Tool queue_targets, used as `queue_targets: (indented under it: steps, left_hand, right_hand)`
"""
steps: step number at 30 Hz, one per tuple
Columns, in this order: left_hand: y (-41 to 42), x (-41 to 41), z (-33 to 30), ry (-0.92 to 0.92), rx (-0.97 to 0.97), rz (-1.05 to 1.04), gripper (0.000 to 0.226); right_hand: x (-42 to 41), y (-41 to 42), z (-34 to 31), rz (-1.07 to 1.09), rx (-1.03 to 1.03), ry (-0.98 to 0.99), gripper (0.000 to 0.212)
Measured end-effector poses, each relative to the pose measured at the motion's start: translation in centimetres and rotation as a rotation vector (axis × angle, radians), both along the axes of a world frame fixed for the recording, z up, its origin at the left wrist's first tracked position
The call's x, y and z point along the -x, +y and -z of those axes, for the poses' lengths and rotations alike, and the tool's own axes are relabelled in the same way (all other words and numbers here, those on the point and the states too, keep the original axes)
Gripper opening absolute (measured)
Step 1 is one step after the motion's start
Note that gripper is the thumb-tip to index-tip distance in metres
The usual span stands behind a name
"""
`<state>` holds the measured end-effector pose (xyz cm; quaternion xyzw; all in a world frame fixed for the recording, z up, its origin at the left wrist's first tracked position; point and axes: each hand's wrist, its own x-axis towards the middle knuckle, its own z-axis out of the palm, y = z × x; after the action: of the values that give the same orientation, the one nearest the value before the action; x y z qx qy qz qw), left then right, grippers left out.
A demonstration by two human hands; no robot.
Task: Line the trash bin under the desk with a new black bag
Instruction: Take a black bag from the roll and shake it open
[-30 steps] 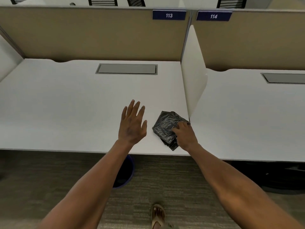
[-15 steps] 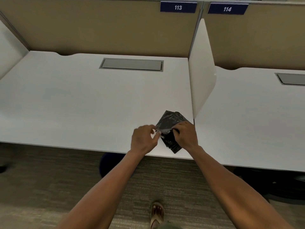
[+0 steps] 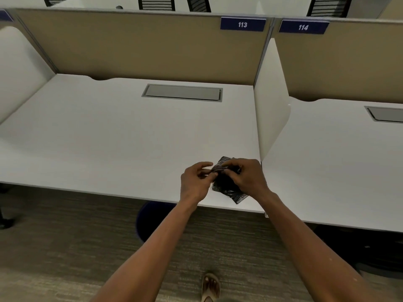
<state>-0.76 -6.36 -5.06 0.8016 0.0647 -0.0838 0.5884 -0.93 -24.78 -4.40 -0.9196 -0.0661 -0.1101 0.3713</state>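
A folded pack of black bags [image 3: 226, 186] lies near the front edge of the white desk [image 3: 109, 138], close to the white divider. My right hand [image 3: 248, 179] rests on top of the pack and pinches its upper layer. My left hand [image 3: 196, 182] pinches the same raised black layer from the left side. Under the desk edge stands a dark blue trash bin [image 3: 150, 219], mostly hidden by the desktop and my left forearm.
A white divider panel [image 3: 270, 110] separates desk 113 from desk 114 on the right. A grey cable hatch [image 3: 183, 93] sits at the desk's back. Tan partition walls rise behind. Grey carpet [image 3: 65, 236] lies below, and my sandalled foot [image 3: 210, 286] shows at the bottom.
My left hand came down from an open hover beside the pack and took hold of the top black layer. Both hands now pinch and lift that layer. The view has shifted.
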Motion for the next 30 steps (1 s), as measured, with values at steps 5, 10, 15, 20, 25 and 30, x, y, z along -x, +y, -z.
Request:
queue_targets:
  steps: [5,10,15,20,25,30]
  left_hand:
    - [3.2,1.1,-3.0,-0.072,0.174,-0.085,0.025]
    - [6.6,2.9,-5.7,-0.129,0.296,-0.03,0.035]
    - [10.2,5.1,-7.2,-0.143,0.216,0.014,0.043]
    - [14.1,8.2,-7.6,-0.109,0.105,0.126,0.058]
    - [17.4,10.8,-7.3,-0.138,-0.194,0.209,0.062]
    - [20.9,13.2,-6.4,-0.168,-0.309,0.151,0.038]
  right_hand:
    - [1.4,0.3,-3.5,-0.108,0.036,0.004,0.027]
    - [3.2,2.0,-5.4,-0.083,-0.027,-0.099,0.013]
    - [4.7,5.3,-6.7,-0.014,-0.164,-0.052,0.008]
    - [5.9,9.5,-7.6,-0.012,-0.325,0.001,0.007]
    - [6.5,12.9,-8.2,-0.008,-0.328,0.023,0.006]
    - [7.3,14.9,-8.8,0.071,-0.296,0.014,0.005]
